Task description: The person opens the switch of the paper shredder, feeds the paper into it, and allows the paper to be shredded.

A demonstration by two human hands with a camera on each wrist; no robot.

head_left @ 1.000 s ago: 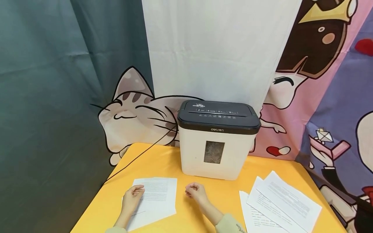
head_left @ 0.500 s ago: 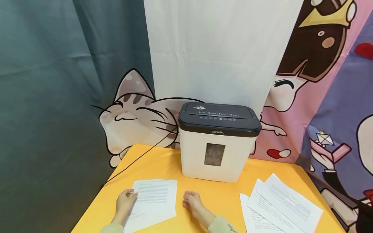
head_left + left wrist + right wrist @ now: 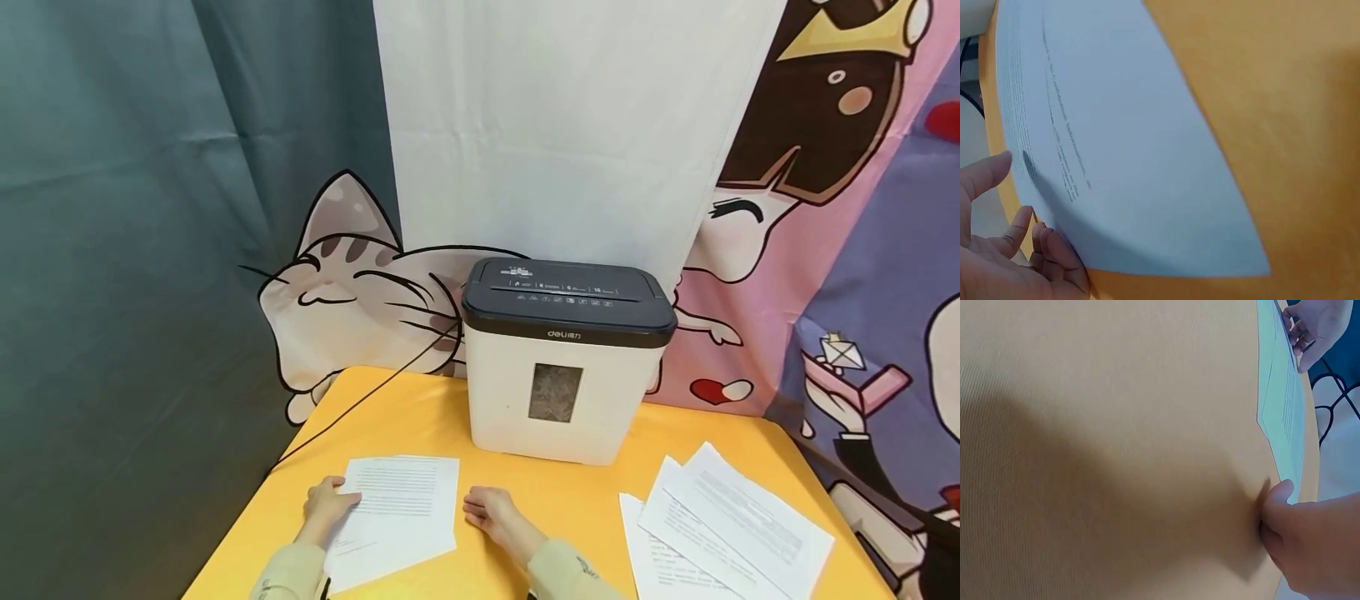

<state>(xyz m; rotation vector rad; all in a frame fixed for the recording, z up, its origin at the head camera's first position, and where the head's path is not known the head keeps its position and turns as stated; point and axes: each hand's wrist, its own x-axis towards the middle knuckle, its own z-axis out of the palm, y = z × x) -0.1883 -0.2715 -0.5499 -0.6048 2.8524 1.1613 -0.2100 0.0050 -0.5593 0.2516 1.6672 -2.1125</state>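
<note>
A: Where are the white printed paper sheets [image 3: 405,504]?
B: They lie flat on the yellow, cloth-smooth desk [image 3: 581,500], on its left part, between the two hands. More than one edge shows, but I can't count the sheets.

A: And the left hand [image 3: 326,503]?
B: At their left edge. Its thumb and fingers stand spread apart, the thumb tip at the top sheet and the bent fingers along the edge. I can't tell whether any finger is under the paper.

A: The right hand [image 3: 491,510]?
B: Just beside the right edge, resting low by the desk, fingers loosely bent together. It grips nothing that I can see; the thumb shows best in the right wrist view.

A: What stands behind?
B: A white, box-shaped shredder [image 3: 566,354] with a dark slotted top and a small grey window, upright toward the back. A thin black cable [image 3: 360,403] runs from its left side to the desk's left edge.

A: Anything on the right?
B: Three fanned, overlapping white printed pages [image 3: 727,517], well apart from both hands.
</note>
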